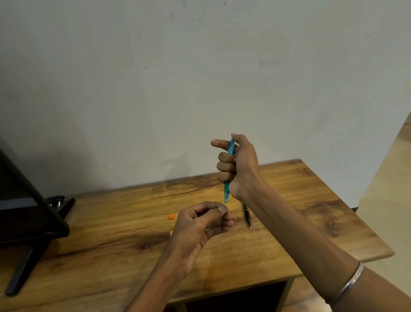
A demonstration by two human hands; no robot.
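A glossy black screen (pixel 18 195) on a slanted foot stands at the left of the grainy wooden table (pixel 108 249), with a small orange bit (pixel 171 216) lying further right. Above the tabletop, the left hand (pixel 202 227) pinches the needle-thin tip of a translucent blue pen (pixel 226 191), held upright in the fist of the right hand (pixel 237 163). A slim black pen (pixel 247 215) lies flat just beside them, and a metal bangle (pixel 347 285) rings the right forearm

My pen (pixel 227 191) hangs above my left hand (pixel 198 227); on the table (pixel 109 262), a second pen (pixel 247 216) lies right, a monitor (pixel 6 196) left.
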